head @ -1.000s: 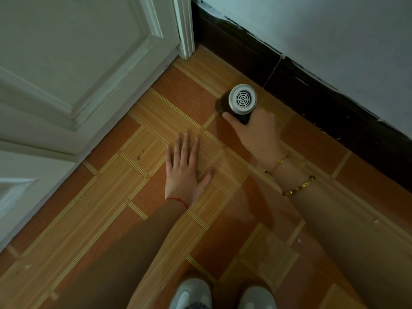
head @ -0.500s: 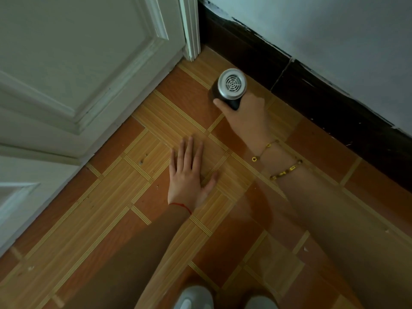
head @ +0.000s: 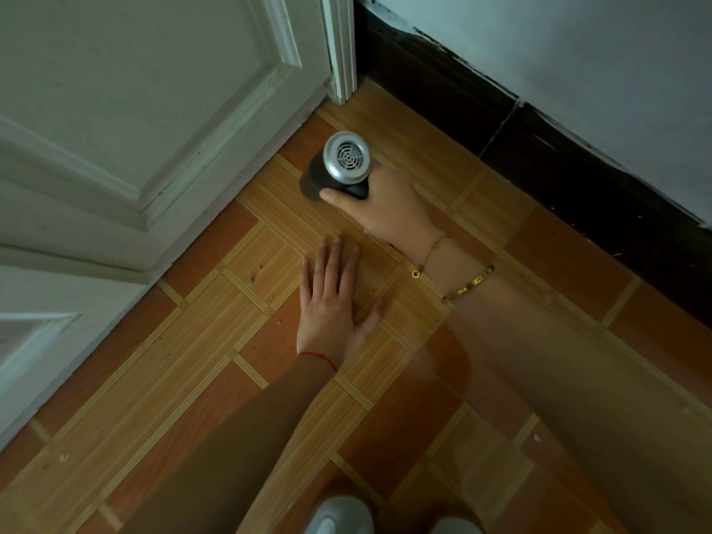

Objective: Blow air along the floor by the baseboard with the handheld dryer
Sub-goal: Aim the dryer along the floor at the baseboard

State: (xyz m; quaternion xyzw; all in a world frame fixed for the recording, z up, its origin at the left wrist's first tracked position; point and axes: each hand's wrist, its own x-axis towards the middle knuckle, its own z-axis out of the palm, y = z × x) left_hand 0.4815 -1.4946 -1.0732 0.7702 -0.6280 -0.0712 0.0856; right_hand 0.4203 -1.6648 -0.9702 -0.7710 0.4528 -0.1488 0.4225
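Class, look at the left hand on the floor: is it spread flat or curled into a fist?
Spread flat. The left hand lies palm-down on the tiled floor, fingers extended and thumb out to the side, holding nothing.

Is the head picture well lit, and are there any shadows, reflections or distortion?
Head view: dim and greenish; the glossy orange-brown tiled floor mirrors the right arm; a soft shadow lies beside the black handheld dryer with silver grille; wide-angle distortion bends the white panelled door.

I'm looking at a home interior, a room corner at floor level: white panelled wooden door (head: 127,109) with its white frame post (head: 341,48), orange-and-tan wood-pattern tiled floor (head: 215,379), dark brown glossy baseboard (head: 558,156) chipped along its top edge, pale painted plaster wall (head: 578,44) above it.
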